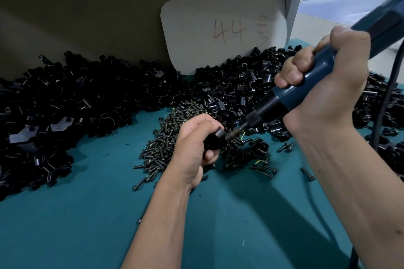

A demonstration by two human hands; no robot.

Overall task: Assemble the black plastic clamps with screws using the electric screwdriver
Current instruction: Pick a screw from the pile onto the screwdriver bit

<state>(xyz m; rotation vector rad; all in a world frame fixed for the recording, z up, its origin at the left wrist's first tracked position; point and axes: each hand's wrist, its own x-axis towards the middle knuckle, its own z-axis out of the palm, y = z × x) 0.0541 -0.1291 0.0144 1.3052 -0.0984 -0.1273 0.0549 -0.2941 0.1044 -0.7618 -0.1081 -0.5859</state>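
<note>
Over a teal worktop [87,214], the left hand [194,144] grips a small black plastic clamp [215,141], steadying it against the driver. The right hand [323,85] wraps the blue electric screwdriver [290,96], its bit meeting the clamp's side. Loose dark screws [161,144] lie just beside.
</note>
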